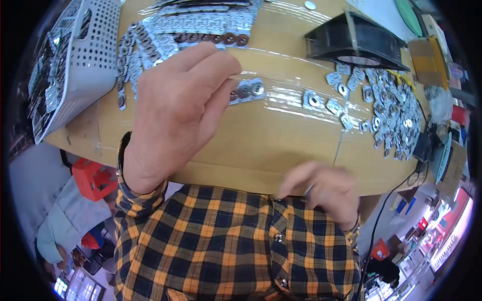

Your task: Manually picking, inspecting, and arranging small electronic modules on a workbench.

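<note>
My left hand (183, 95) is closed over the table, thumb and forefinger drawn together. A short strip of silvery metal plates with round discs (247, 91) comes out from between them; its other end is hidden behind the hand. Near the table's front edge, my right hand (324, 188) is smeared by motion, its fingers bent. A small shiny spot shows at those fingers, too blurred to name. To the right of the strip lie a few loose plates with round centres (314, 100).
A white perforated basket (93, 60) full of metal parts stands at left. Rows of plate strips (201, 25) lie at the back. On the right are a black box-shaped fan (351, 40), a heap of small metal parts (396, 115) and a black cable (384, 210).
</note>
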`<state>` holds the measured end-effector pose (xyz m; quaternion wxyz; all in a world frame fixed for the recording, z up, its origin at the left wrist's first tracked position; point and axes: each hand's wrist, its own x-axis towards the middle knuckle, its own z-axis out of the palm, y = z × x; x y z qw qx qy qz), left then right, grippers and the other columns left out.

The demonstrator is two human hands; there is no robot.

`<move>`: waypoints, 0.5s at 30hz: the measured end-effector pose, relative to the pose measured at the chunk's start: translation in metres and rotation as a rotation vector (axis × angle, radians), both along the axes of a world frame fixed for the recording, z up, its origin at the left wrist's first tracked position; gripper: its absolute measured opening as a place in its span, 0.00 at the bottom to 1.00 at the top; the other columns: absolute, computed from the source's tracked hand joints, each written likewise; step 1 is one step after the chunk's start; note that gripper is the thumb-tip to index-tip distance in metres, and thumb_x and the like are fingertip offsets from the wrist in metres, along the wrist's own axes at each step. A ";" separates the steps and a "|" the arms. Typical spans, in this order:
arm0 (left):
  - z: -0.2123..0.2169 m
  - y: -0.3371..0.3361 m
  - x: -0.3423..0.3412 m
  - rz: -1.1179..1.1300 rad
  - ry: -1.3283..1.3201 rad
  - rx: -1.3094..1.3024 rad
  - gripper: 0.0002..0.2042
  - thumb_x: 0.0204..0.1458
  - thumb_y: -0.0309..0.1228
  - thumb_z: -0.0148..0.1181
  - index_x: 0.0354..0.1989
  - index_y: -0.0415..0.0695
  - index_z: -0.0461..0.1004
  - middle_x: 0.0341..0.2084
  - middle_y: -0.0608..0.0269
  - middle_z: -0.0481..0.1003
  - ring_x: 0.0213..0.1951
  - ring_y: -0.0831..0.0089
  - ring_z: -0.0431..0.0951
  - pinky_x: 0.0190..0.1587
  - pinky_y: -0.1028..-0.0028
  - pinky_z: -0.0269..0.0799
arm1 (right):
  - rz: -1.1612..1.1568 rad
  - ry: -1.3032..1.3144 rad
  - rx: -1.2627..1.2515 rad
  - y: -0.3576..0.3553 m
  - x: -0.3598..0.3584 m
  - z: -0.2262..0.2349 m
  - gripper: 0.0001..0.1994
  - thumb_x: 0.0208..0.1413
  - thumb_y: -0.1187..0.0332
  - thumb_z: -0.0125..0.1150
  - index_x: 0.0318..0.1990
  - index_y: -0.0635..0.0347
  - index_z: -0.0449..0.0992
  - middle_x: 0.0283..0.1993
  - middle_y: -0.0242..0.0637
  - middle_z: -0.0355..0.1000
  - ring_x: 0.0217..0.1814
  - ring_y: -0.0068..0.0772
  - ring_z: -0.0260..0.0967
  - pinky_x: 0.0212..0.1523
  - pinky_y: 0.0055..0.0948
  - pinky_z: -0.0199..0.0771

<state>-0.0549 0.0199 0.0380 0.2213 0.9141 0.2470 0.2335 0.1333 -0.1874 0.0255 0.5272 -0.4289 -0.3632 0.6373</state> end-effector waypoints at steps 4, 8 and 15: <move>-0.006 -0.003 -0.012 -0.055 0.096 0.006 0.14 0.40 0.20 0.66 0.39 0.39 0.75 0.30 0.57 0.74 0.31 0.61 0.76 0.32 0.70 0.72 | 0.323 -0.123 0.026 0.021 -0.018 -0.006 0.19 0.62 0.65 0.50 0.19 0.67 0.68 0.53 0.56 0.72 0.51 0.49 0.72 0.55 0.40 0.69; -0.021 -0.011 -0.013 -0.067 0.075 0.052 0.16 0.38 0.23 0.67 0.39 0.39 0.75 0.32 0.56 0.74 0.34 0.58 0.75 0.34 0.66 0.72 | 0.088 -0.538 0.207 0.036 -0.009 -0.019 0.16 0.63 0.68 0.48 0.23 0.68 0.68 0.58 0.55 0.68 0.59 0.46 0.68 0.60 0.39 0.66; -0.040 -0.005 -0.005 -0.104 -0.009 0.240 0.10 0.37 0.22 0.63 0.30 0.41 0.72 0.27 0.63 0.71 0.30 0.65 0.74 0.28 0.69 0.70 | -0.324 -0.477 0.191 0.059 -0.014 -0.029 0.14 0.65 0.71 0.44 0.28 0.70 0.68 0.63 0.52 0.63 0.63 0.43 0.65 0.63 0.36 0.64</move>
